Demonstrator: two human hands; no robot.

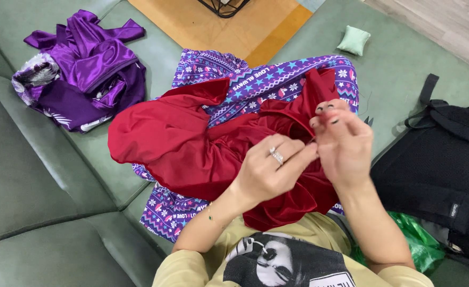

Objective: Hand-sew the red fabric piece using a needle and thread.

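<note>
Hand-sewing looks to be the step in hand: the left hand (266,172), ringed, pinches a fold of the red satin garment (186,149) that lies on the person's lap over a purple patterned blanket (266,79), while the right hand (343,146) is closed with fingertips pinched together just beside it, seemingly on a needle or thread too fine to make out. The next pull likely calls for keeping the fold taut and the thread free of the bunched cloth. Around on the green sofa (43,186) lie a purple satin garment (86,69), a small green pincushion (354,40), a black backpack (441,170) and a green plastic bag (418,242), all well apart from the hands.
</note>
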